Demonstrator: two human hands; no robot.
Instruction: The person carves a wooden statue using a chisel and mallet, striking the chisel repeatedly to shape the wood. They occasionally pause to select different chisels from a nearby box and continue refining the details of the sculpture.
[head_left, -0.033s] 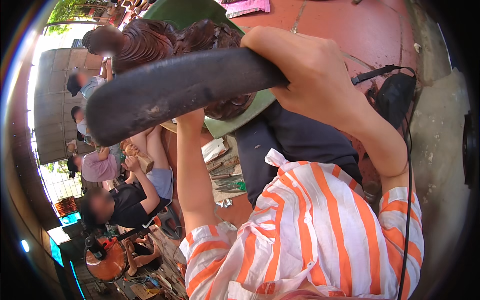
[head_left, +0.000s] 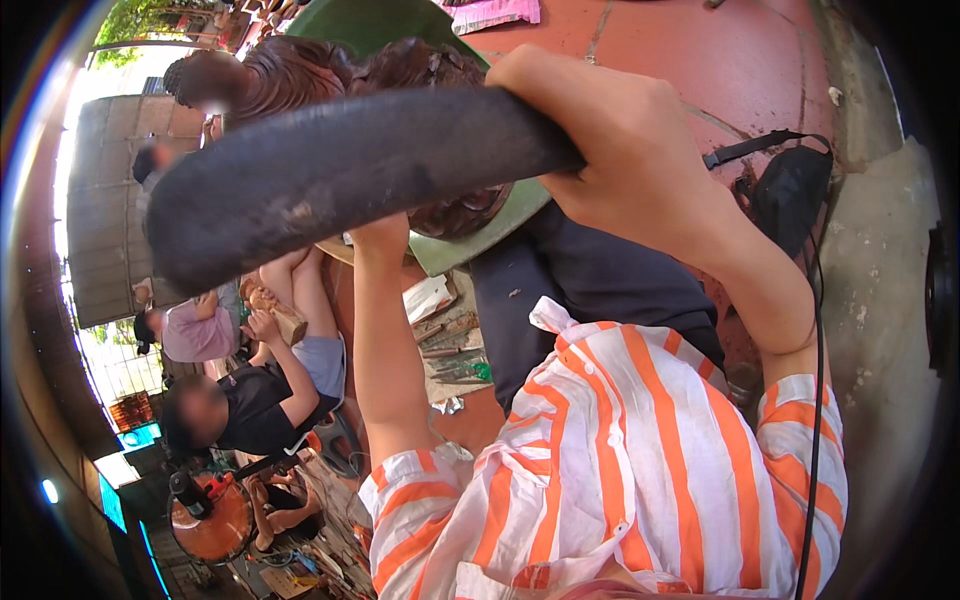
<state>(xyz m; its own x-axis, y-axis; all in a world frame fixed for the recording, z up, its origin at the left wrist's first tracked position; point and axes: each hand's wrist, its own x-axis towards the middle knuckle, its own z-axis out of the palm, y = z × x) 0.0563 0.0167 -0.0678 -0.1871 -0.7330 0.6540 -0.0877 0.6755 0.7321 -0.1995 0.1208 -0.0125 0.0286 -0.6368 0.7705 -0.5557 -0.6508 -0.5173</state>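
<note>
My right hand (head_left: 600, 125) is closed around the narrow end of a long, dark wooden mallet (head_left: 350, 170). The mallet stretches leftward across the view, its broad end looming large. Behind it lies a dark brown carved wooden figure (head_left: 300, 75) with ridged, flowing folds, resting on a green support (head_left: 480, 225). My left hand (head_left: 382, 230) is up against the carving's near side, below the mallet. Its fingers are hidden behind the mallet, so what they hold does not show.
Carving tools (head_left: 450, 352) lie on a mat by my left forearm. A black bag (head_left: 795, 190) with a strap sits on the red tiled floor (head_left: 680, 50) at right. Several people are seated at left, one in a black shirt (head_left: 265, 410) holding a pale wooden piece (head_left: 285, 322).
The mallet's broad end has shifted a little to the left. My right hand has barely moved, and my left hand stays in place.
</note>
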